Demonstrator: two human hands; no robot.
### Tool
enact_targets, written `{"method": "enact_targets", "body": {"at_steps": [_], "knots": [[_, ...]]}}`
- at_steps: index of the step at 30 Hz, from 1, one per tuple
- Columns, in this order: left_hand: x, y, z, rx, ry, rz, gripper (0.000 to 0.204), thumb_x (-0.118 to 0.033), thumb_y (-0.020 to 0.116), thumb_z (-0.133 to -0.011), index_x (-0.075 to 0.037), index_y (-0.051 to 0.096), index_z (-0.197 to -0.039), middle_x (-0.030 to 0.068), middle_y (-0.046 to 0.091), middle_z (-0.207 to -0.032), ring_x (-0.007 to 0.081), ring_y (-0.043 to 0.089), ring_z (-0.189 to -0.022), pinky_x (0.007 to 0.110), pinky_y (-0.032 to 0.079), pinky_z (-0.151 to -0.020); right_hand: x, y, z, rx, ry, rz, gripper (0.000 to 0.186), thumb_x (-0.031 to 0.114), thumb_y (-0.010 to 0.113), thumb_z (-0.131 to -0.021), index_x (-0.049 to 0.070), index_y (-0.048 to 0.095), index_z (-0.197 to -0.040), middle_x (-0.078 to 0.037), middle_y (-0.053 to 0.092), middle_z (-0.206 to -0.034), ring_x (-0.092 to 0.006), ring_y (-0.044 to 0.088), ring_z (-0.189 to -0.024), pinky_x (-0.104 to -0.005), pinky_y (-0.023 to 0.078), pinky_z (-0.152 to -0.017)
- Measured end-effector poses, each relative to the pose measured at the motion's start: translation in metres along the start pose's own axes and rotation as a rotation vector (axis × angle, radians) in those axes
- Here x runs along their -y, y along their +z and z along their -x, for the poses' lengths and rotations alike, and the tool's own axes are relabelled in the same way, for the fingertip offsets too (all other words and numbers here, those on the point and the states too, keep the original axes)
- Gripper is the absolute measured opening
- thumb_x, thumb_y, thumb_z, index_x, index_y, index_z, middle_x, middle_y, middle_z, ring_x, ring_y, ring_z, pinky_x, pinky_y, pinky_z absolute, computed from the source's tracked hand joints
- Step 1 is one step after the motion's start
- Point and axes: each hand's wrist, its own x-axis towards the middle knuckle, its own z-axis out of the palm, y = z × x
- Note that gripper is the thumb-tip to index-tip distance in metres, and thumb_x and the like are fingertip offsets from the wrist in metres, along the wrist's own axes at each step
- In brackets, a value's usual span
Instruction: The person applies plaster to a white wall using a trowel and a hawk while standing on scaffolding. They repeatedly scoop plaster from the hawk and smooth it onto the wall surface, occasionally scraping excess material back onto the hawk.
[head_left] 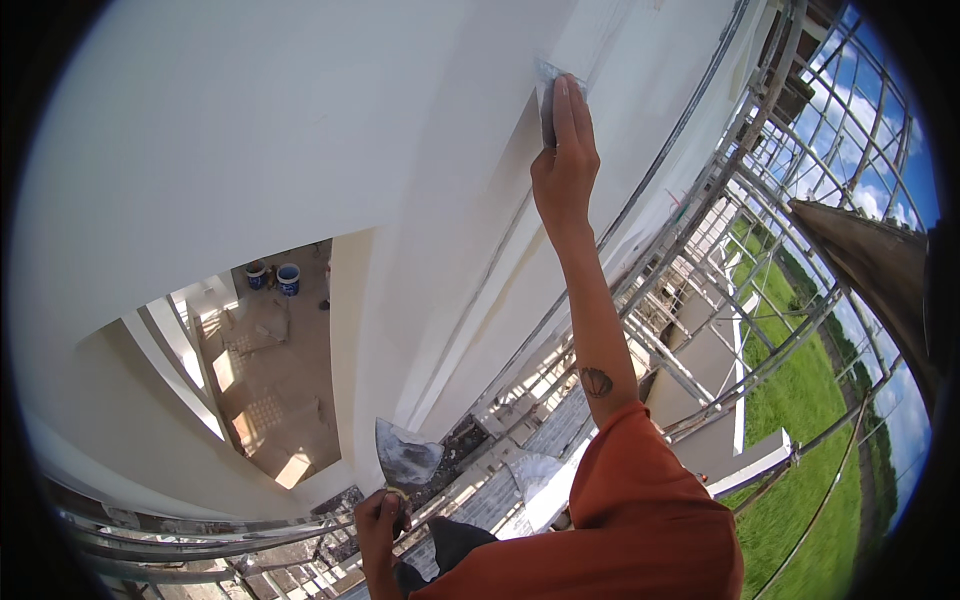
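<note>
Our right grip point(567, 150) is clamped on a scraper point(547, 112), fingers together and stretched along it, its blade seemingly against the wall; our left grip point(372, 518), well below and to the left, is closed around the handle of a putty knife point(408, 458).

Largest of all, the pale wall point(250, 130) spreads behind the right grip and far to its left, with darker and lighter bands running down below our fingers. Well to the right and below the right grip we see a green field point(800, 420), and between them the poles of a scaffold point(762, 118). Below and left of the right grip, above the left one, an opening looks onto a brown floor point(285, 385) with patches of sunlight. Our orange sleeve point(640, 530) lies below the right grip and to the right of the left one.

Smaller still, two buckets point(289, 280) stand at the floor's far end, well above the left grip. The putty knife's broad blade, smeared white and grey, points up from the left grip, apart from the scraper.
</note>
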Motion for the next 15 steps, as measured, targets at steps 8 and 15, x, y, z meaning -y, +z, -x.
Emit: {"method": "enact_targets", "body": {"at_steps": [8, 15], "knots": [[0.005, -0.023, -0.004, -0.138, 0.071, -0.193, 0.033, -0.026, 0.058, -0.091, -0.001, 0.056, -0.071, 0.0025, 0.052, -0.059, 0.0104, 0.049, -0.047, 0.026, 0.038, -0.044, 0.051, 0.01, 0.154, 0.191, 0.059, -0.101, 0.066, -0.018, 0.043, -0.066, -0.004, 0.046, -0.13, -0.02, 0.043, -0.138, -0.0362, 0.037, -0.131, -0.0536, 0.03, -0.109], [0.021, -0.026, -0.011, -0.123, -0.024, -0.064, 0.032, -0.026, 0.057, -0.092, 0.0, 0.057, -0.073, 0.0037, 0.053, -0.06, 0.0109, 0.051, -0.049, 0.025, 0.039, -0.045, 0.076, 0.016, 0.27, 0.376, 0.091, -0.155, 0.064, -0.013, 0.046, -0.069, -0.008, 0.041, -0.132, -0.023, 0.037, -0.141, -0.0396, 0.033, -0.133, -0.0582, 0.027, -0.108]]}}
